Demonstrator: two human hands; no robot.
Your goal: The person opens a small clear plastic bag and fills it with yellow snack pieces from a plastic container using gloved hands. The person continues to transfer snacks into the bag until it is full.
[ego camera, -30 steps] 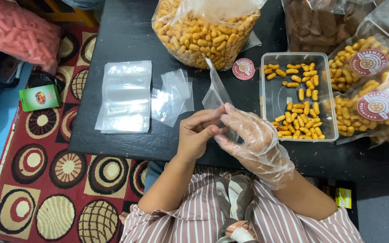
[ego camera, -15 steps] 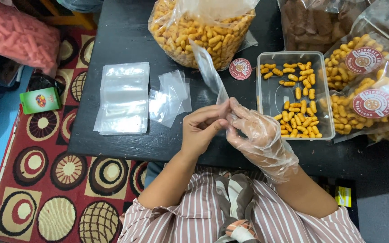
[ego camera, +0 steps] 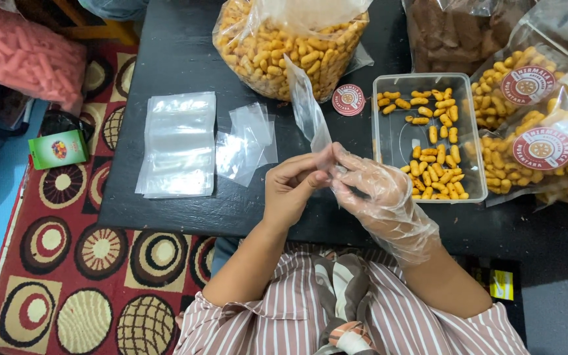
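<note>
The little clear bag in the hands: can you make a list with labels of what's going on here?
left hand: bare, pinching the small clear bag
right hand: in a clear plastic glove, on the same bag
bag: empty, sticking up
table: black
tray: clear, part full of yellow snacks
big bag of snacks: behind
flat bag stack: left

— What is lying around the grip (ego camera: pixel 329 172)?
— The small pouch (ego camera: pixel 307 108) is rising from it toward the big snack sack (ego camera: pixel 290 46) behind. The tray (ego camera: pixel 389 141) is sitting just right of it on the surface (ego camera: pixel 172 59).
— And left?
— Loose pouches (ego camera: pixel 248 141) are lying there, with the pouch stack (ego camera: pixel 177 144) lying farther left.
</note>
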